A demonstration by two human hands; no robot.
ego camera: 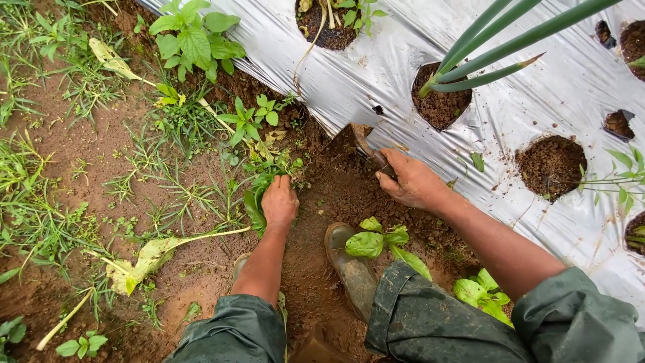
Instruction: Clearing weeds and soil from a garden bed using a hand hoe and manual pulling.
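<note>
Wet reddish soil fills the left half of the frame, and a silver plastic sheet with round planting holes covers the bed across the upper right. At the sheet's edge, near the middle of the frame, weeding looks partly done: the ground between the 2 hands is bare, churned earth, and pulled stalks with yellowing leaves lie loose at lower left. Plenty seems left, since grass and leafy weeds crowd the upper left and run along the sheet's border.

The left hand reaches forward from a dark green sleeve, knuckles up, fingers clenched around a clump of green weed just left of centre, where the plant meets the soil. The right hand comes in from the lower right, forearm slanting up to centre, fingers wrapped tight on the handle of a small hoe; its dark blade sits in the dirt right at the sheet's edge. A muddy boot stands just below the hands, with broad light green leaves lying over its upper part. Long onion leaves rise from 1 hole at upper right
</note>
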